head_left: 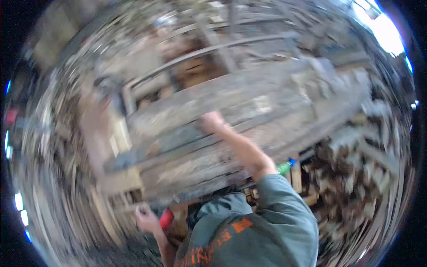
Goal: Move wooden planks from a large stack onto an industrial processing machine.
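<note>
The whole picture is smeared by motion. My right arm reaches forward over a long, worn wooden workbench (pixel 187 98). At its end my right hand (pixel 212 122) looks closed like a fist, close above or on the planks; whatever it may hold cannot be made out. Low at the left, my left hand (pixel 146 218) is beside the bench's near left corner, its fingers partly bent and too blurred to read. A red object (pixel 166 219) of unclear kind is just right of that hand.
A green bottle with a blue cap (pixel 284 167) stands by the bench's near right edge. Beyond it lies a heap of wood offcuts (pixel 347 178). Pale boards (pixel 120 135) are at the left end, and a long narrow strip (pixel 200 53) runs along the far side.
</note>
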Demonstrator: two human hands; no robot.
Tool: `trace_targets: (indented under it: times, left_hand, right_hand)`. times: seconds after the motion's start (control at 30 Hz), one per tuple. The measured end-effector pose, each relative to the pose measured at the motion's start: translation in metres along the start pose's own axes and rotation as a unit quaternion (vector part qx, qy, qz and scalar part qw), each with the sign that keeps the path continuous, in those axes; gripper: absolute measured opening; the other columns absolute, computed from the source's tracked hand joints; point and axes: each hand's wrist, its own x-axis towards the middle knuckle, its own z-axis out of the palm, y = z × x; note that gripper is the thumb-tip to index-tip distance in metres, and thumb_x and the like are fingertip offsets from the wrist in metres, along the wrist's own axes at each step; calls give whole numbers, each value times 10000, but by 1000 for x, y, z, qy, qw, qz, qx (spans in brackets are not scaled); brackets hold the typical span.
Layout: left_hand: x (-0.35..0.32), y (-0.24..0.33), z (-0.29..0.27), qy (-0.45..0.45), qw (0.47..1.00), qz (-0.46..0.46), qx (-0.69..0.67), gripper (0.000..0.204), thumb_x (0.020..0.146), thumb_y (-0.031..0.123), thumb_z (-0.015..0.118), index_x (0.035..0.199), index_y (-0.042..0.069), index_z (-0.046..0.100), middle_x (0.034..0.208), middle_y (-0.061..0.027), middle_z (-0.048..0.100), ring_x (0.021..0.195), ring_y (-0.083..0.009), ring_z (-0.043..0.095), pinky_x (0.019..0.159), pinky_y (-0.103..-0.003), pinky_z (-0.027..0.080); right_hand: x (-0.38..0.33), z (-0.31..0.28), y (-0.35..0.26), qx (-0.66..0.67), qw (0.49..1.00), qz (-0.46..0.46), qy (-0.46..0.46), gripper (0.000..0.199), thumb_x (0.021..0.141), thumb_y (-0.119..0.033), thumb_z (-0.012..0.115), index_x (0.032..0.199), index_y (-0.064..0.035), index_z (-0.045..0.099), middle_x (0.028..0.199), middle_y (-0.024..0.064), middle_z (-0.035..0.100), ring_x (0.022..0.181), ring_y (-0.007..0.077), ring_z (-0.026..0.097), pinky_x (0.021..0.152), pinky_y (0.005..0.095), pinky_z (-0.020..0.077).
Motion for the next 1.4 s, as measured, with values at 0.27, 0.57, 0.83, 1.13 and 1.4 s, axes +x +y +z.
trace_targets:
  times: [0.27, 0.57, 0.83, 1.13, 1.4]
  left_hand:
    - [6, 8, 3, -61, 998, -17, 15, 311, 883, 390, 685, 1039, 121, 679, 939, -100, 687, 888, -317, 656, 745, -438, 489]
    - [5, -6, 2, -29, 999, -4, 15, 250, 869, 363, 698, 971, 135, 682, 875, -60, 688, 798, -287, 654, 683, -426, 461]
    - [7, -10, 11, -16, 1000, -8, 19, 242, 864, 358, 699, 961, 137, 689, 858, -45, 691, 791, -271, 651, 687, -418, 458]
    - [5, 68, -23, -108, 916, -100, -373, 288, 877, 191, 743, 1103, 35, 656, 1009, -114, 696, 974, -210, 656, 837, -347, 523]
    - [-29, 160, -2, -360, 548, -250, -712, 715, 840, 336, 795, 1360, -38, 477, 1331, -149, 574, 1194, -216, 559, 1041, -390, 445]
  right_hand:
    - [-11, 23, 32, 44, 971, -84, 221, 422, 918, -487, 595, 907, -78, 696, 838, 194, 697, 828, 388, 666, 775, 479, 494]
    - [-6, 20, 17, 28, 974, -90, 208, 436, 906, -489, 616, 870, -58, 670, 844, 205, 688, 834, 403, 651, 779, 478, 471]
    - [-38, -18, 5, 11, 963, -164, 212, 406, 873, -433, 685, 889, -35, 605, 846, 165, 621, 797, 395, 617, 700, 474, 484]
    - [-65, -74, -71, 12, 972, -177, 154, 300, 895, -297, 685, 923, -35, 542, 848, 198, 615, 753, 427, 610, 638, 519, 462]
    - [-98, -134, -264, 187, 960, -209, 1, 364, 950, -311, 612, 808, 24, 586, 667, 158, 533, 656, 187, 535, 636, 371, 435]
